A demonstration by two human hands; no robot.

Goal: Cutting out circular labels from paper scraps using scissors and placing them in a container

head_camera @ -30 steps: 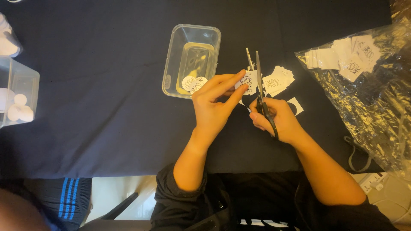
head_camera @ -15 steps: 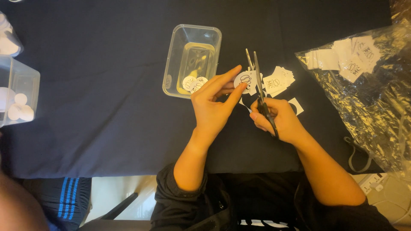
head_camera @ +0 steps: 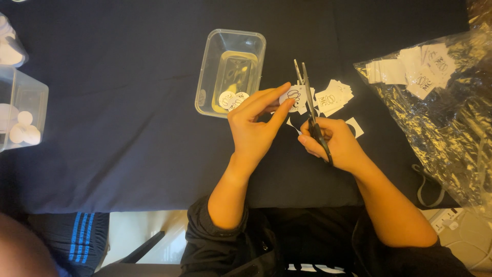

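Note:
My left hand (head_camera: 254, 127) pinches a small white printed paper piece (head_camera: 294, 96) between thumb and fingers. My right hand (head_camera: 333, 143) grips black scissors (head_camera: 308, 105), whose blades point away from me and are nearly closed on the paper's right edge. Behind the blades a loose pile of white printed paper squares (head_camera: 333, 96) lies on the dark cloth (head_camera: 128, 128). One cut scrap (head_camera: 354, 127) rests beside my right hand. A clear plastic tub (head_camera: 230, 72) just left of the paper holds a few round cut-outs (head_camera: 230, 99).
A large clear plastic bag (head_camera: 441, 102) with more white printed sheets fills the right side. Clear containers with white round pieces (head_camera: 20, 115) stand at the left edge. The table's near edge runs below my forearms. A white power strip (head_camera: 446, 220) lies lower right.
My left hand has turned the paper piece slightly against the scissor blades. The scissors and right hand stay almost in place.

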